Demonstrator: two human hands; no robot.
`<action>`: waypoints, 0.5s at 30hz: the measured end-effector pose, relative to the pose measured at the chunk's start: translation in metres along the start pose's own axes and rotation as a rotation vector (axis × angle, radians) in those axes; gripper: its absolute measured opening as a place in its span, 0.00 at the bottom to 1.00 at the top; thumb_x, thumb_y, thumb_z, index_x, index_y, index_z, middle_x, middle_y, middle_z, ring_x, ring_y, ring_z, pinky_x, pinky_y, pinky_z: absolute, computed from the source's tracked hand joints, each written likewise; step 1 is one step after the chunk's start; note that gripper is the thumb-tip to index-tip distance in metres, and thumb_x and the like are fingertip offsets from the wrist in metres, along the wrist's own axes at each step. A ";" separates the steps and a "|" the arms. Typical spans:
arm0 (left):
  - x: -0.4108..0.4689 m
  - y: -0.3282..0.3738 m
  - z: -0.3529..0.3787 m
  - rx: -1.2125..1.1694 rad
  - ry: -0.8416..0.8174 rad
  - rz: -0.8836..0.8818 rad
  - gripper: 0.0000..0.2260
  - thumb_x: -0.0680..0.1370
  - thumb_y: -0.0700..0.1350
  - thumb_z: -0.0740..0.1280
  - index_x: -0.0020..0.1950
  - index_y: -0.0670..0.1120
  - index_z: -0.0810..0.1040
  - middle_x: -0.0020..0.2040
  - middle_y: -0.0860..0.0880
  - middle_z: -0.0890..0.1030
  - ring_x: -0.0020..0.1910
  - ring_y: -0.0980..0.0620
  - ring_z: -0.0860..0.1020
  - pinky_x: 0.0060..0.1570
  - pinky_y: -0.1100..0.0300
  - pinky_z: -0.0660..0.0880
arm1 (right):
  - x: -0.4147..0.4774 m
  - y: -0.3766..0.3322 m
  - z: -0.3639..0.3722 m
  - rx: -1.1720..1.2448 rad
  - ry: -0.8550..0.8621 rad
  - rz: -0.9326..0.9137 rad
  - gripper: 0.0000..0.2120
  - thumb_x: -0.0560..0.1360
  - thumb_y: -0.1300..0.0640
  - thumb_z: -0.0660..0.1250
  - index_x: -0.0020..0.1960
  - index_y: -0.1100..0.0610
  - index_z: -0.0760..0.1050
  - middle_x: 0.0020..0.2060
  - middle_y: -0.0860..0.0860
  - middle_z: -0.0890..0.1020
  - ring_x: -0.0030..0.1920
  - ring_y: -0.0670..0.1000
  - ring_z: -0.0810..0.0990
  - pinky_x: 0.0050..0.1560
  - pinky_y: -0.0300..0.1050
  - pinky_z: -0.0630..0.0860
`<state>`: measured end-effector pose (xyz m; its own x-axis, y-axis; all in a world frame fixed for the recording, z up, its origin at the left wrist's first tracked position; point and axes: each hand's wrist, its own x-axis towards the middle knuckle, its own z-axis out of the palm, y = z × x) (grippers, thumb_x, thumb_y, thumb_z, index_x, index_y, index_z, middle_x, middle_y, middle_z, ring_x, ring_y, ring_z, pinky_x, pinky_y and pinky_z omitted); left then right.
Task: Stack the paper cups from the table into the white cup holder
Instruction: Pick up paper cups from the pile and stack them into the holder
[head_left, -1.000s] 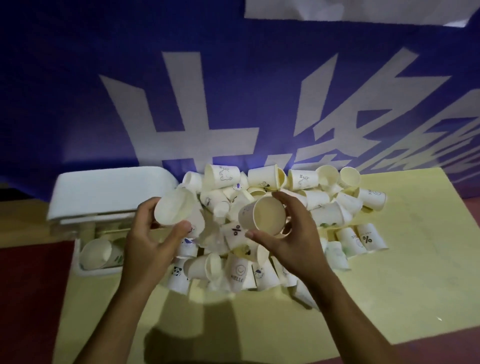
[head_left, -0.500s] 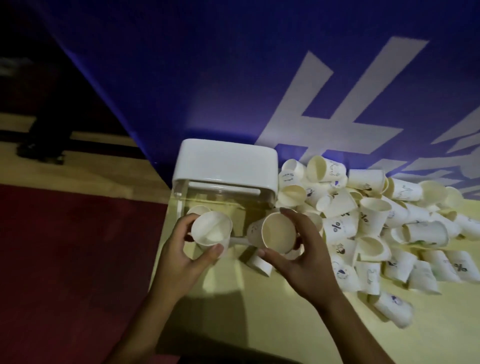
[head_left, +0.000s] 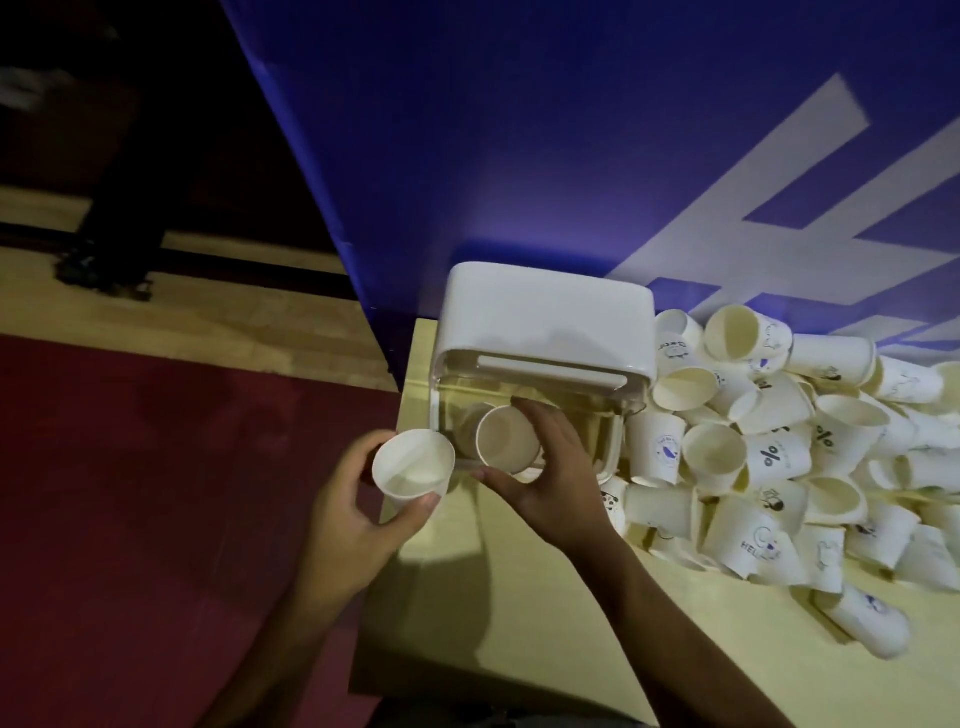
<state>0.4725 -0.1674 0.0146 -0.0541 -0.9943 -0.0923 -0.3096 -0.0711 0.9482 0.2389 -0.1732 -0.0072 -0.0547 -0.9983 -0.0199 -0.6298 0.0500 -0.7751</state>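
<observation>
You are working at the left end of a pale yellow table (head_left: 545, 623) in a dim room, with dark red floor (head_left: 156, 519) to its left bordered by a lighter wooden strip, and a blue banner (head_left: 519, 156) with large white strokes hanging right behind the table. The white cup holder (head_left: 545, 317) sits at the back left corner of the table against the banner, its white lid on top and its clear front open toward you. Just to its right, a heap of paper cups (head_left: 779, 441) lies tumbled on the table, touching the holder's side and spreading toward the right edge of view; nothing stands between your hands and the holder's opening. Your right hand (head_left: 550, 467) has its grip closed around a paper cup (head_left: 509, 441), mouth facing you, held at the holder's opening with at least one more cup dimly visible behind it inside. Your left hand (head_left: 353, 499) has its grip clamped on a second paper cup (head_left: 413, 465), held just left of the holder, over the table's corner. Several cups in the heap carry dark prints: a "%" sign on two, "HELLO" partly readable on one low in the pile, and small drawings too blurred to make out.
</observation>
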 end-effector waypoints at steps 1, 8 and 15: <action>0.000 -0.002 -0.003 0.006 -0.005 -0.004 0.26 0.67 0.54 0.78 0.62 0.53 0.76 0.58 0.56 0.81 0.58 0.54 0.80 0.54 0.65 0.75 | 0.004 0.002 0.007 -0.021 0.002 0.000 0.39 0.67 0.40 0.81 0.72 0.51 0.71 0.67 0.46 0.76 0.66 0.47 0.74 0.64 0.43 0.73; -0.006 -0.010 -0.007 -0.005 -0.009 -0.042 0.30 0.65 0.46 0.84 0.61 0.58 0.75 0.58 0.57 0.80 0.58 0.55 0.80 0.53 0.64 0.76 | 0.027 0.018 0.038 -0.206 -0.079 0.040 0.43 0.64 0.30 0.75 0.72 0.52 0.72 0.66 0.48 0.79 0.64 0.53 0.76 0.62 0.57 0.76; 0.003 -0.003 0.002 -0.002 -0.111 -0.017 0.29 0.68 0.40 0.82 0.64 0.55 0.76 0.60 0.63 0.80 0.61 0.60 0.78 0.55 0.72 0.73 | 0.032 0.026 0.046 -0.157 -0.144 0.140 0.43 0.65 0.32 0.75 0.74 0.51 0.71 0.70 0.49 0.77 0.69 0.55 0.75 0.67 0.56 0.74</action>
<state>0.4713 -0.1695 0.0110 -0.1536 -0.9780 -0.1411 -0.3094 -0.0881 0.9468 0.2566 -0.2049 -0.0567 -0.0458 -0.9747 -0.2186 -0.7372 0.1807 -0.6511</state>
